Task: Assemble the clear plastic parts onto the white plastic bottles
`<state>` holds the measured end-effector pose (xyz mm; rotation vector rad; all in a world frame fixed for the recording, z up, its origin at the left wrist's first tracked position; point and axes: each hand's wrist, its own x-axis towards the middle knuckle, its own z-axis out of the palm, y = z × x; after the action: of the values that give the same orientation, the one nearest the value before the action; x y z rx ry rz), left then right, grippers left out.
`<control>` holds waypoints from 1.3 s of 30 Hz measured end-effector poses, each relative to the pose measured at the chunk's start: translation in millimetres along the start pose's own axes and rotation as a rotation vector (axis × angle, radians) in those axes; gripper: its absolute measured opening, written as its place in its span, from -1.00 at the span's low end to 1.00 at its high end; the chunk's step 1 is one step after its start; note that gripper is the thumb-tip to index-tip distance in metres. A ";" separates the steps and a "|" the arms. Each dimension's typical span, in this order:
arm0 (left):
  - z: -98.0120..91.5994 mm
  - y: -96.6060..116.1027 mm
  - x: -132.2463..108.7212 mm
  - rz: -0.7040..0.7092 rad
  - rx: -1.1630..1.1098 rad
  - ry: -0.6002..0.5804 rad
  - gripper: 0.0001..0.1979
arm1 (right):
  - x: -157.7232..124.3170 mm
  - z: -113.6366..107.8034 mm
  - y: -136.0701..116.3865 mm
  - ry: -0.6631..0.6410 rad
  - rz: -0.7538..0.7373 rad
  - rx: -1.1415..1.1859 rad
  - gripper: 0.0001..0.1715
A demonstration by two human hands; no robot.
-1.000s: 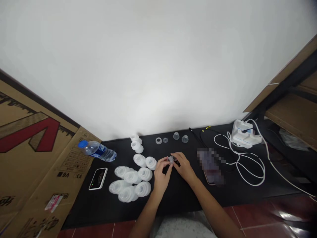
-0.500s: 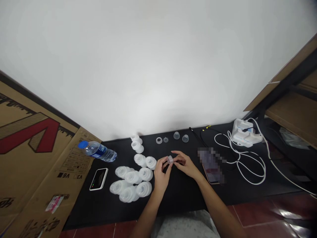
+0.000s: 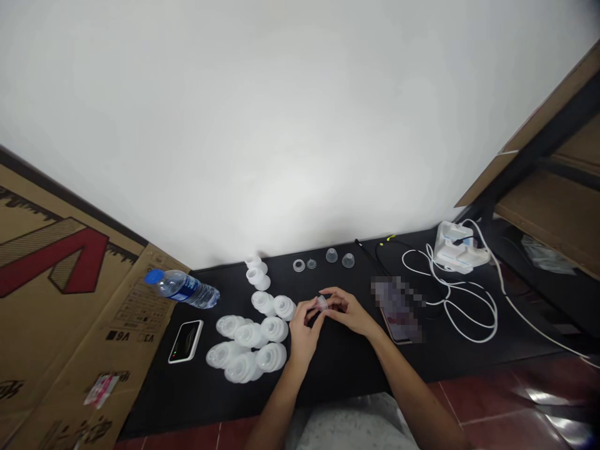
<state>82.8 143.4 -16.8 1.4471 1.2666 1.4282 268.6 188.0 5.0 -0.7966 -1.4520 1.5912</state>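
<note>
A small clear plastic cap (image 3: pixel 321 303) is held up between my two hands, over the black table. Its left side is pinched by the fingers and thumb of my left hand (image 3: pixel 304 326). On its other side, the closed fingers of my right hand (image 3: pixel 350 312) press against it and partly hide it. Left of my left hand stand several whitish translucent bottles (image 3: pixel 249 334) with nipple-like tops. Toward the wall lie a pale ring (image 3: pixel 299 265), a small clear disc-like piece with a raised centre (image 3: pixel 311 264) and two clear domed caps (image 3: pixel 347 260).
A water bottle (image 3: pixel 185 289) lies tilted by the cardboard box (image 3: pixel 94 312), with a white-framed device (image 3: pixel 186 341) nearby. White open-necked pieces (image 3: pixel 257 276) stand near the wall. On the right are a phone (image 3: pixel 398 309), looped white cable (image 3: pixel 447 300) and a power strip (image 3: pixel 459 250).
My right fingers have closed in around the clear cap and cover more of it. The whole view has shifted slightly; the things on the table stay in place.
</note>
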 end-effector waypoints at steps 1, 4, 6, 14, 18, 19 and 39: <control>-0.1 1.4 0.0 0.001 -0.007 -0.004 -0.69 | -0.2 0.1 -0.5 -0.018 0.008 0.023 -0.37; 0.2 4.8 -0.6 -0.003 -0.052 -0.021 -0.70 | -1.0 -0.8 -2.9 -0.068 0.025 0.076 -0.40; 0.5 5.5 -1.1 -0.008 -0.097 -0.031 -0.71 | -1.4 -1.7 -4.4 -0.090 0.036 0.096 -0.39; -0.7 -1.5 0.9 -0.030 -0.152 -0.051 -0.67 | -2.4 0.1 2.2 -0.011 -0.012 -0.014 -0.03; -1.2 -3.9 2.7 -0.055 -0.142 0.005 -0.67 | -4.1 2.9 4.9 -0.070 -0.011 -0.018 0.09; -0.9 -4.2 2.9 -0.063 -0.140 0.025 -0.67 | -4.5 3.1 4.9 -0.088 -0.008 -0.010 0.08; -1.9 5.4 -1.2 -0.057 -0.007 -0.044 -0.70 | 0.1 -0.4 4.5 0.042 0.041 0.028 -0.26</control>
<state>81.8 140.7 -11.7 1.4194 1.2645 1.3554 268.2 188.3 0.5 -0.8433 -1.3885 1.6123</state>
